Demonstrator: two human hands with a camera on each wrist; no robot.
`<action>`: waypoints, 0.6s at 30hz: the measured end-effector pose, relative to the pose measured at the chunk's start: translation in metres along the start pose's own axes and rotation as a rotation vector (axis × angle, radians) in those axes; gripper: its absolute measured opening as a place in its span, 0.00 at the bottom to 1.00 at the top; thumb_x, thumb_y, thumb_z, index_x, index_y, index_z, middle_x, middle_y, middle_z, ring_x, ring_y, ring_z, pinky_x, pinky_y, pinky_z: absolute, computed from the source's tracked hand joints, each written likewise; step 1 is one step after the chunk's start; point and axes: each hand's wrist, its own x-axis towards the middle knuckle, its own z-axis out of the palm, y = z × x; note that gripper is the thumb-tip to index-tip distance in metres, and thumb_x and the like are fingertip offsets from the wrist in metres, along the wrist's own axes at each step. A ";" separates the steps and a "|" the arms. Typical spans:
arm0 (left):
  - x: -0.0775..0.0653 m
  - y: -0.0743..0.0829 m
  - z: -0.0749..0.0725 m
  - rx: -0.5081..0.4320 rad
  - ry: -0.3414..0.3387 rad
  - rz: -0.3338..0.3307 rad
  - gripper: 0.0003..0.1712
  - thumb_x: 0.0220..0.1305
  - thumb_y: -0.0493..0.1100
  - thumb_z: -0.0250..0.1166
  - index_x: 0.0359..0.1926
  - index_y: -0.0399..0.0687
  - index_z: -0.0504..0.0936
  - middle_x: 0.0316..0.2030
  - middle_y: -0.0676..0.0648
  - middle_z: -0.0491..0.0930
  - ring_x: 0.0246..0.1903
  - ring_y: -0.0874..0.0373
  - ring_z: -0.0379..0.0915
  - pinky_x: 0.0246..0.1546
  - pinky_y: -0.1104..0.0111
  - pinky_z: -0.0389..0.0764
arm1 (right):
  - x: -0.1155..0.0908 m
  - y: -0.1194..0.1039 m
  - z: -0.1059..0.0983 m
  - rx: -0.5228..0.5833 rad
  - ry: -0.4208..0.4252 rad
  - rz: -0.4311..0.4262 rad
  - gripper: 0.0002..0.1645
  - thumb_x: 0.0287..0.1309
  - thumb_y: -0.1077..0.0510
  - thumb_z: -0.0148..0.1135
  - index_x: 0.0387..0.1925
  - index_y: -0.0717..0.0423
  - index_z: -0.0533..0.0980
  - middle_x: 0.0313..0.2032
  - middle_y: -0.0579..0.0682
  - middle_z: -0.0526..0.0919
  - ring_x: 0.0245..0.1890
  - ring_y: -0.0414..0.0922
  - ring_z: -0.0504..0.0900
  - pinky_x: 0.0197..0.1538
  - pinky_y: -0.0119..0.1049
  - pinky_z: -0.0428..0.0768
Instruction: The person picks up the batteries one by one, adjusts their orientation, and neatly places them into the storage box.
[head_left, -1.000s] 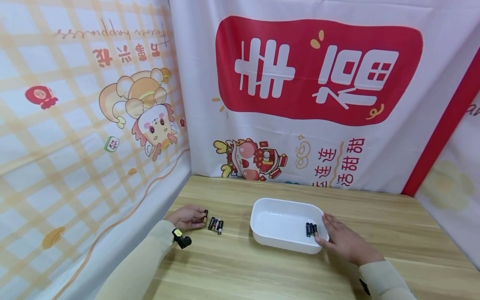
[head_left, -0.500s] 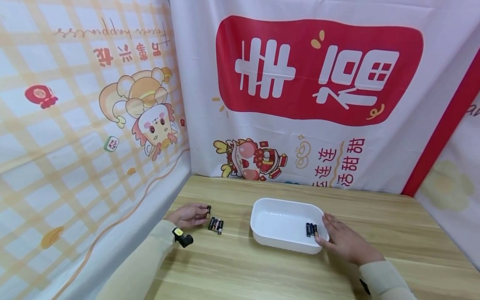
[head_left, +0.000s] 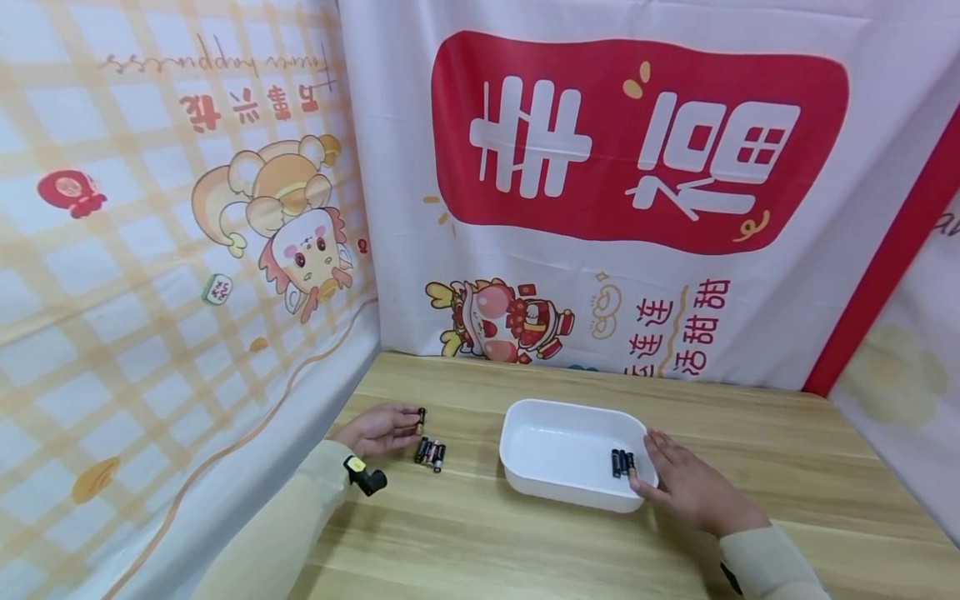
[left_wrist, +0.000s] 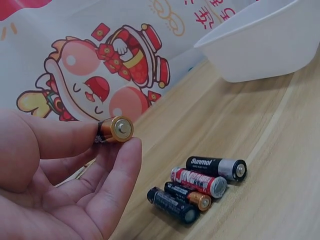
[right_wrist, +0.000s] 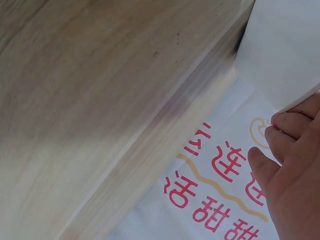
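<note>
My left hand (head_left: 384, 428) pinches a black and copper battery (left_wrist: 116, 129) between thumb and fingertips, its button end facing the left wrist camera. The battery is held up above the table. Just beneath and to the right, several batteries lie side by side in a row: a black and silver one (left_wrist: 215, 168), a red and silver one (left_wrist: 199, 182), a black and copper one and a dark one (left_wrist: 172, 205). My right hand (head_left: 693, 483) grips the right end of a white plastic box (head_left: 577, 495), thumb over the rim, fingers outside. Dark batteries (head_left: 621, 462) lie in the box beside the thumb.
Both hands work over a wood-grain table (head_left: 480, 550). A white cloth with red print (head_left: 637, 142) hangs behind its far edge, and a checked cloth (head_left: 150, 250) hangs along the left side. Bare table lies between the battery row and the box.
My left hand has moved slightly forward and right with the pinched battery, away from the row on the table. The right hand and the box have stayed in place.
</note>
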 end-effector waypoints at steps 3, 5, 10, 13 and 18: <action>0.002 0.003 0.004 0.013 -0.017 0.005 0.24 0.71 0.30 0.53 0.64 0.27 0.61 0.45 0.39 0.76 0.41 0.54 0.77 0.53 0.60 0.79 | 0.000 0.002 0.000 -0.013 0.007 -0.009 0.51 0.66 0.31 0.48 0.69 0.71 0.58 0.70 0.66 0.57 0.69 0.62 0.56 0.69 0.56 0.58; 0.002 0.007 0.008 0.016 -0.027 0.005 0.24 0.71 0.31 0.53 0.64 0.28 0.61 0.44 0.41 0.76 0.41 0.54 0.77 0.54 0.61 0.79 | 0.000 0.002 0.001 -0.016 0.017 -0.019 0.51 0.66 0.31 0.48 0.68 0.72 0.59 0.70 0.67 0.57 0.69 0.63 0.56 0.69 0.56 0.58; 0.002 0.015 0.017 0.046 -0.054 0.011 0.25 0.71 0.31 0.54 0.65 0.27 0.61 0.46 0.40 0.76 0.42 0.54 0.76 0.58 0.57 0.75 | 0.000 0.002 0.000 -0.036 0.033 -0.031 0.51 0.66 0.30 0.47 0.68 0.72 0.59 0.70 0.66 0.58 0.69 0.63 0.57 0.69 0.56 0.59; 0.003 0.018 0.022 0.059 -0.061 0.012 0.26 0.71 0.31 0.54 0.66 0.27 0.60 0.49 0.37 0.74 0.43 0.53 0.77 0.61 0.54 0.72 | 0.000 0.002 -0.001 -0.045 0.031 -0.036 0.52 0.66 0.30 0.47 0.68 0.72 0.59 0.70 0.66 0.57 0.69 0.62 0.57 0.69 0.56 0.58; 0.005 0.023 0.027 0.068 -0.080 0.012 0.26 0.71 0.30 0.52 0.67 0.27 0.59 0.51 0.35 0.73 0.42 0.53 0.77 0.63 0.52 0.68 | -0.001 0.001 -0.001 -0.043 0.022 -0.041 0.52 0.66 0.30 0.47 0.68 0.72 0.58 0.70 0.66 0.57 0.69 0.63 0.56 0.69 0.56 0.59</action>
